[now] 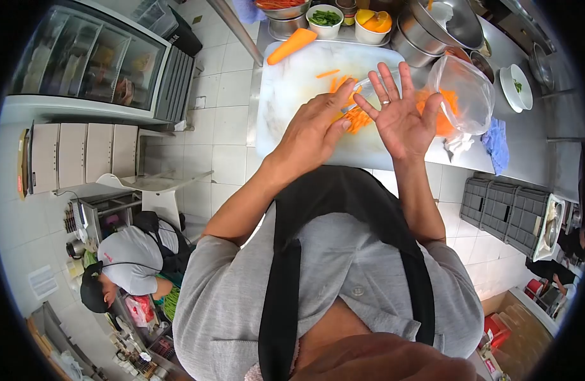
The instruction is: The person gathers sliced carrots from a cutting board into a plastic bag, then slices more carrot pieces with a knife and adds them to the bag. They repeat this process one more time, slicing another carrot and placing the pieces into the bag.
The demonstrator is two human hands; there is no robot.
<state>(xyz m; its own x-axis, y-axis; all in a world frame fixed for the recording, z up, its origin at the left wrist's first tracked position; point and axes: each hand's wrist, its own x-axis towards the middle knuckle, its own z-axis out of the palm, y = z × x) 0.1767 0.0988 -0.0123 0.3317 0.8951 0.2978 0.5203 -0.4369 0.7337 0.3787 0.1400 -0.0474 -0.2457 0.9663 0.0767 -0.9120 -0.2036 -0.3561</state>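
My left hand (312,130) is over the cutting board (283,95), back up, fingers stretched out and thumb apart. Beneath and beside its fingertips lie shredded carrot (359,120) and a knife blade (363,94); the knife's handle is hidden. My right hand (401,124) is raised with the palm towards me, fingers spread, a ring on one finger, and nothing in it. To its right, a clear plastic bag (473,101) stands on the counter, with more shredded carrot (446,111) beside or inside it. A peeled carrot piece (292,46) rests at the board's far left corner.
Behind the board stand a bowl of chopped greens (325,20), a tub of orange pieces (373,24) and metal bowls (414,47). A blue cloth (495,146) hangs at the counter edge. Grey crates (505,213) stand right; another person (137,257) works at left.
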